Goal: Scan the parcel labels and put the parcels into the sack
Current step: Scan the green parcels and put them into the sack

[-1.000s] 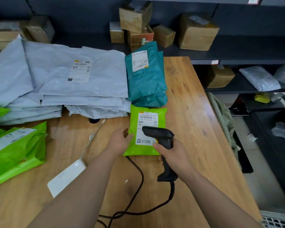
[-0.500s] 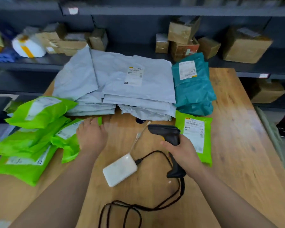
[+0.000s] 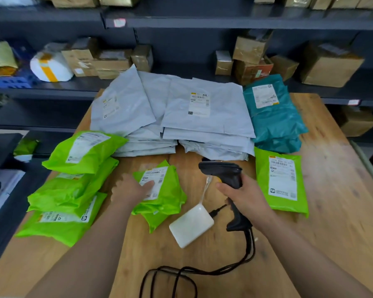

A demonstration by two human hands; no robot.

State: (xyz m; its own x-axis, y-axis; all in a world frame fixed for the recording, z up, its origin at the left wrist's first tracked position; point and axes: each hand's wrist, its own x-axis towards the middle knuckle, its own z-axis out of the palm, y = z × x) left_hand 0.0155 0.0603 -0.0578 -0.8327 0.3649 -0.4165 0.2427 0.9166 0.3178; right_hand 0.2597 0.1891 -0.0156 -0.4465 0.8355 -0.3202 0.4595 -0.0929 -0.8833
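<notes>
On the wooden table, my left hand holds a green parcel at its left edge, thumb across the white label. The hand is blurred. To its right, my right hand grips the handle of the black barcode scanner, whose head points left above the table, just right of that parcel. Another green parcel lies label up at the right of the scanner. No sack is in view.
A pile of green parcels lies at the left, grey mailers at the back and teal parcels at the back right. A white box and the scanner's black cable lie in front. Shelves with cartons stand behind.
My left hand left the scanned parcel on the right, reached to the green pile and has brought a parcel from it to the table's middle. The scanner stayed in my right hand.
</notes>
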